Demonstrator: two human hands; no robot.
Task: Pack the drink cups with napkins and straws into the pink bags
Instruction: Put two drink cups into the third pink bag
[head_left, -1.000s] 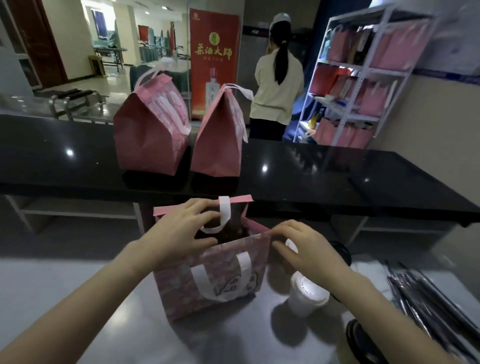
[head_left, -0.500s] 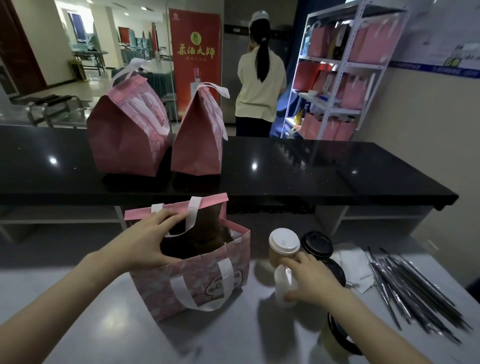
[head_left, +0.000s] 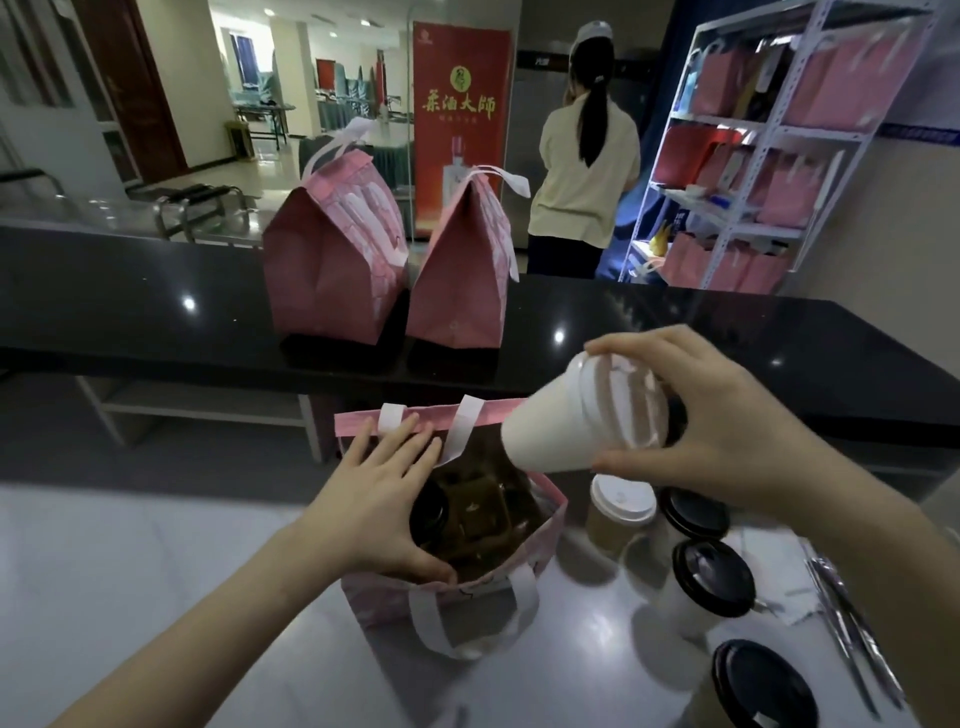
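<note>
White cup (head_left: 550, 431) | now lifted, tilted over pink bag (head_left: 382, 605) | right hand (head_left: 727, 421) grips

straws (head_left: 847, 613) cut by right edge | nearest black-lidded cup (head_left: 761, 686) cut by bottom edge | open pink bag (head_left: 374, 597) interior dim, contents unclear | held white cup (head_left: 550, 431) lid blurred | banner (head_left: 460, 130) small print unreadable

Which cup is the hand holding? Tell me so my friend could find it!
Look at the pale grey worktop, where an open pink cloth bag stands. Just above its mouth, the right hand grips a white paper cup. It is the only cup up in the air and tipped sideways; the other lidded cups stand upright on the worktop.
</note>
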